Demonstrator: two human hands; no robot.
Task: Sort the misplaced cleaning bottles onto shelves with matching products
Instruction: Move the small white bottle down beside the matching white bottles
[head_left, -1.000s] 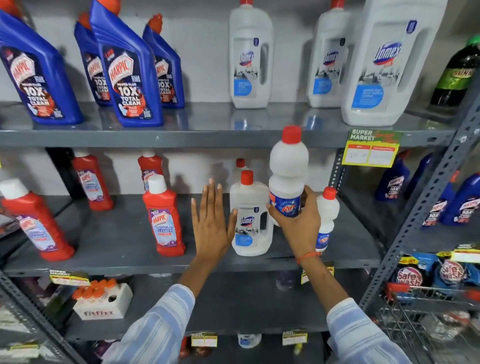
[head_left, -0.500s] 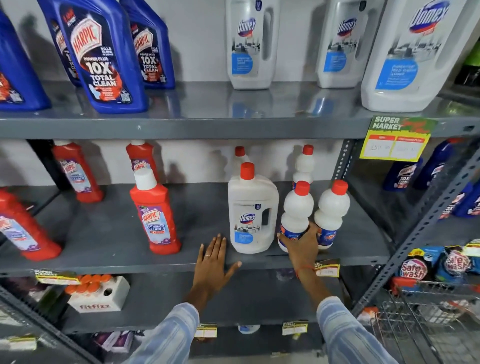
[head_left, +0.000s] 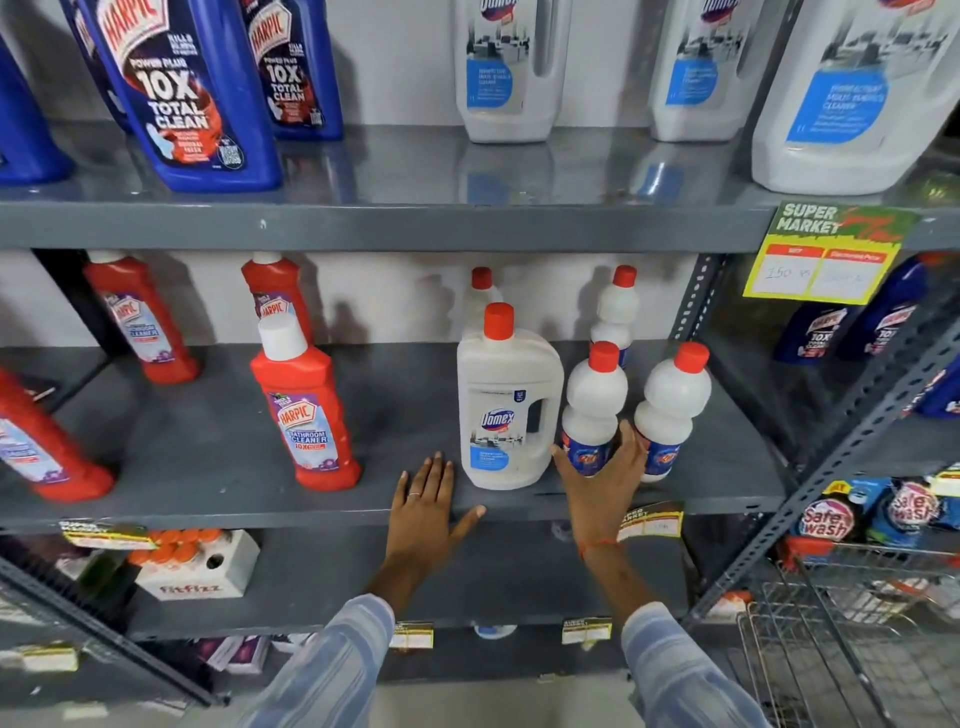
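Note:
On the middle shelf (head_left: 208, 452) a small white bottle (head_left: 595, 402) with a red cap stands upright, and my right hand (head_left: 602, 480) is wrapped around its base. A matching small white bottle (head_left: 672, 405) stands just to its right and another (head_left: 618, 312) behind. A white Domex jug (head_left: 506, 410) stands to its left. My left hand (head_left: 426, 512) lies flat and open on the shelf's front edge, left of the jug. Red Harpic bottles (head_left: 306, 410) occupy the left half of this shelf.
The top shelf (head_left: 415, 223) carries blue Harpic bottles (head_left: 182, 98) on the left and large white Domex jugs (head_left: 511, 67) on the right. A yellow price tag (head_left: 826, 254) hangs at the right. A wire basket (head_left: 852, 644) sits at the lower right. A Fitfizz box (head_left: 197, 569) rests below.
My right hand lowered the small white bottle from mid-air onto the middle shelf beside the Domex jug. My left hand dropped from beside the jug to the shelf's front edge.

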